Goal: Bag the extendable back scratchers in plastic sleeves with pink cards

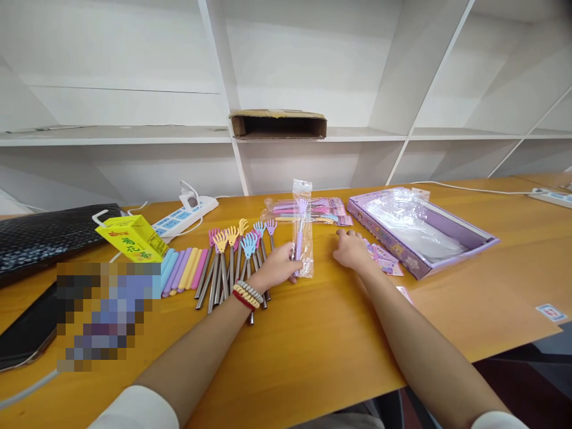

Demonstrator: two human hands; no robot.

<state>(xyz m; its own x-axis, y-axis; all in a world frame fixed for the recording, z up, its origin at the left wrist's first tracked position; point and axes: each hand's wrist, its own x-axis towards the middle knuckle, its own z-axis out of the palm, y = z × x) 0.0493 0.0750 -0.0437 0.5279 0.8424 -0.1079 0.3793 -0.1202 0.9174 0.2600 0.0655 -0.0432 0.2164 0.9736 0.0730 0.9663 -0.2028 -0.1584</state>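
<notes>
My left hand (279, 264) grips a clear plastic bag (306, 238) with a purple hand-shaped scratcher (301, 208) inside, held upright above the table. My right hand (351, 249) is just right of the bag, fingers bent and pointing forward, beside pink and purple printed cards (388, 260); whether it pinches anything is hidden. Left of my left hand lie several metal rods with pink, yellow, blue and purple hand-shaped heads (232, 236). Beside them is a row of coloured tubes (182, 269). Behind the held bag lie filled bags (330, 208) of similar items.
An open purple box (413, 265) with clear plastic stands at the right. At the left are a yellow drink carton (134, 238), a power strip (176, 221), a black bag (49, 238) and a dark phone-like device (33, 325). A cardboard box (279, 125) rests on the shelf.
</notes>
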